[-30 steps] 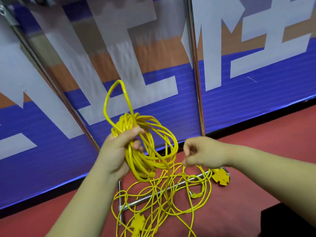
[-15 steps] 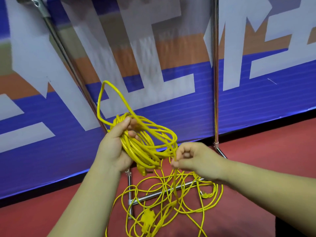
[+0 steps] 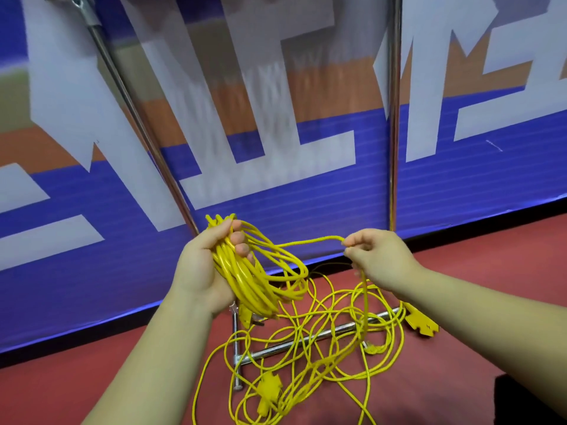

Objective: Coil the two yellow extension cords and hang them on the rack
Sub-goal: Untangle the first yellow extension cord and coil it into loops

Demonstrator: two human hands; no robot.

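My left hand point(image 3: 201, 271) grips a bundle of several loops of yellow extension cord point(image 3: 248, 280), held above the floor. A strand runs from that coil to my right hand point(image 3: 377, 256), which pinches it between thumb and fingers; from there it drops to a loose yellow tangle point(image 3: 319, 348) on the red floor. A yellow socket block point(image 3: 422, 323) lies at the right of the tangle and a yellow plug point(image 3: 268, 391) at its front. The metal rack has two upright poles point(image 3: 394, 118) and a base bar point(image 3: 313, 340) under the tangle.
A blue, white and orange banner wall point(image 3: 276, 148) stands right behind the rack. The slanted left pole point(image 3: 135, 118) rises to the upper left. A dark object point(image 3: 534, 400) sits at the bottom right corner on the red floor.
The tall loop that stood above my left hand has been folded into the coil. My right hand has moved right and up, drawing a fresh strand taut from the tangle.
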